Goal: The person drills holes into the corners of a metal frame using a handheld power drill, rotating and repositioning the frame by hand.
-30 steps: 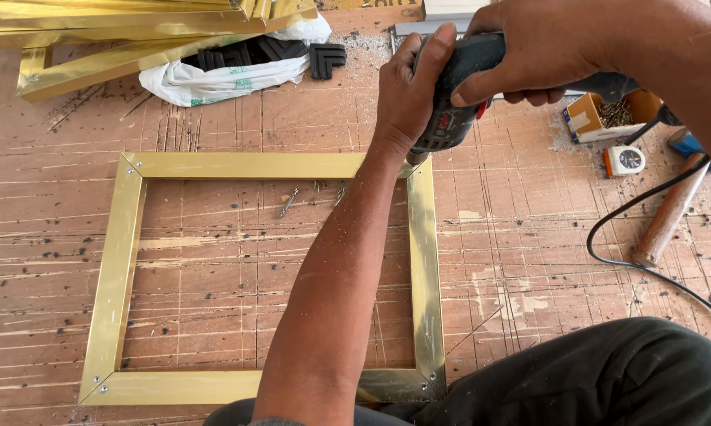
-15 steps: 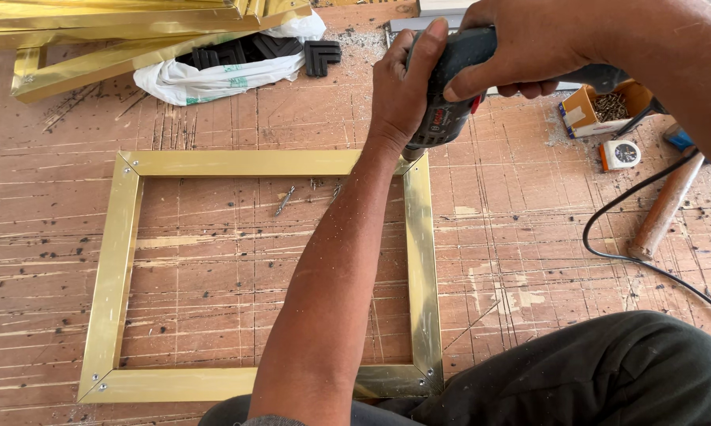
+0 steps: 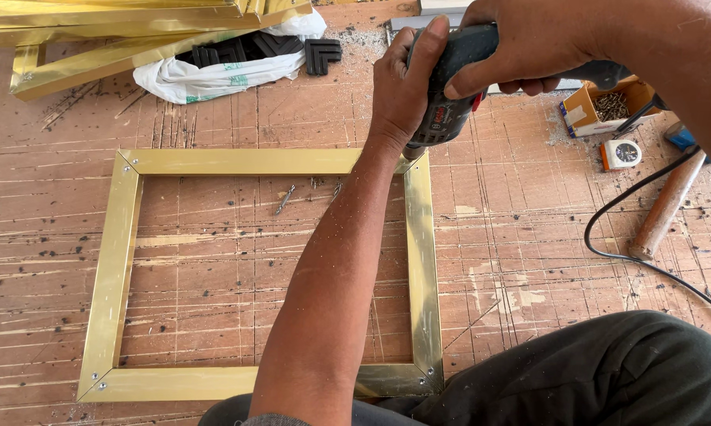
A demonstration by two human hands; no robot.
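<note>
A corded power drill (image 3: 458, 83) was gripped in both hands over the far right corner of a gold rectangular frame (image 3: 126, 260) laid flat on the wooden tabletop (image 3: 529, 237). The right hand (image 3: 529, 47) was closed around the handle; the left hand (image 3: 403, 87) was wrapped about the drill's front body. The drill's long axis was tilted down and toward the left, its tip directed at the mitred corner directly beneath both hands. The frame's longer sides were seen running left to right.
</note>
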